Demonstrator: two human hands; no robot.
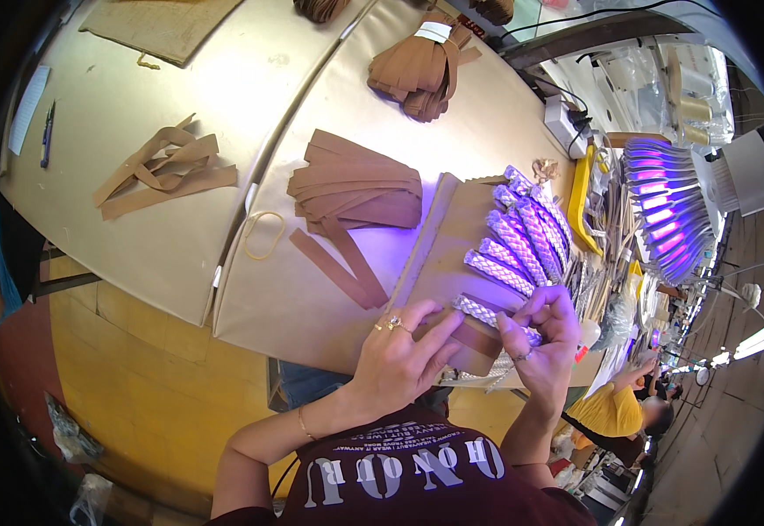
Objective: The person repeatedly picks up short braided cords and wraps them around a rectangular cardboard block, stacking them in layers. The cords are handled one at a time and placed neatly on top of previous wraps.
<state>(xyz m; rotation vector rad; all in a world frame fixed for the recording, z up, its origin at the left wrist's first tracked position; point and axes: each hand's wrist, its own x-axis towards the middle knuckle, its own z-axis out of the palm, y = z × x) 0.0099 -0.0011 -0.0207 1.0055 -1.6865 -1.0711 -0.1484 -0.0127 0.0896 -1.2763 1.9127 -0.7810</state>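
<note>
Just above the front edge of the table, a white braided cord piece lies across a brown strip. My right hand pinches the cord's right end between thumb and fingers. At the cord's left end, my left hand has its thumb and index finger closed on the brown strip. Beneath them is a brown cardboard sheet. Several more braided cord pieces lie fanned out on it under purple light, just beyond my right hand.
Left of the cardboard sits a pile of brown strips, with a rubber band beside it. Farther left are loose strips and a pen. A bundle lies at the back. A finned lamp overhangs the right; a person sits beyond.
</note>
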